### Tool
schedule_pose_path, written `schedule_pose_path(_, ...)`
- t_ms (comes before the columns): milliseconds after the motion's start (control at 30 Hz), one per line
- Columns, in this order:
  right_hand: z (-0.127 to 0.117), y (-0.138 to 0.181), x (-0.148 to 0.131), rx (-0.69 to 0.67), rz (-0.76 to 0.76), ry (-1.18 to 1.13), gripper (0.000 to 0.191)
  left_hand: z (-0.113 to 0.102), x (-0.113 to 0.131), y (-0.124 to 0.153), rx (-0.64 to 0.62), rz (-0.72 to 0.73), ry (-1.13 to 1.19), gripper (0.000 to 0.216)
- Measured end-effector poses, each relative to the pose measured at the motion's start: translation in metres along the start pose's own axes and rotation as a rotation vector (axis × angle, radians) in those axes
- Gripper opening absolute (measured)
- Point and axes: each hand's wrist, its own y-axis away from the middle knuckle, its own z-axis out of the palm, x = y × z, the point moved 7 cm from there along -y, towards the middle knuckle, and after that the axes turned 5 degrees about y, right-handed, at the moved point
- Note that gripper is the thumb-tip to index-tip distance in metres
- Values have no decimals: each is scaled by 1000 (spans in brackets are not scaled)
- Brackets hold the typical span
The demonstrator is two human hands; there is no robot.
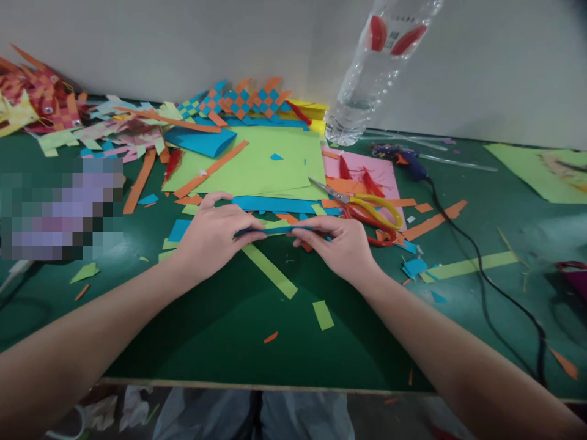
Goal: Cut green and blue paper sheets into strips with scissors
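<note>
Both my hands pinch the ends of a narrow blue paper strip (277, 230) just above the green table (220, 330). My left hand (215, 235) grips its left end with fingers curled. My right hand (342, 244) holds the right end between thumb and fingers. A light green strip (270, 271) lies slanted on the table under and in front of the hands. Behind them lie a wider blue strip (275, 203) and a large light green sheet (261, 165). Yellow-handled scissors (367, 208) rest just right of my right hand.
A clear plastic bottle (367, 85) stands at the back. A glue gun (408, 160) with a black cord (481, 269) lies on the right. Woven paper pieces (243, 101) and strips pile at the back left. A pink sheet (367, 171) lies under the scissors.
</note>
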Motion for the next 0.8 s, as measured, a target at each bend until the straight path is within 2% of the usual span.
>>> schedule_pose_path(167, -2, -1, 2, -4, 22, 7, 19, 3, -5, 1, 17, -33, 12, 44)
schedule_pose_path(367, -3, -3, 11, 27, 87, -147, 26, 1, -7, 1, 46, -26, -7, 48)
schedule_pose_path(600, -19, -7, 15, 206, 88, -250, 18, -2, -12, -2, 58, -51, 7, 51)
schedule_pose_path(800, -31, -6, 21, 369, 63, -329, 26, -4, -16, -4, 35, -118, 34, 56)
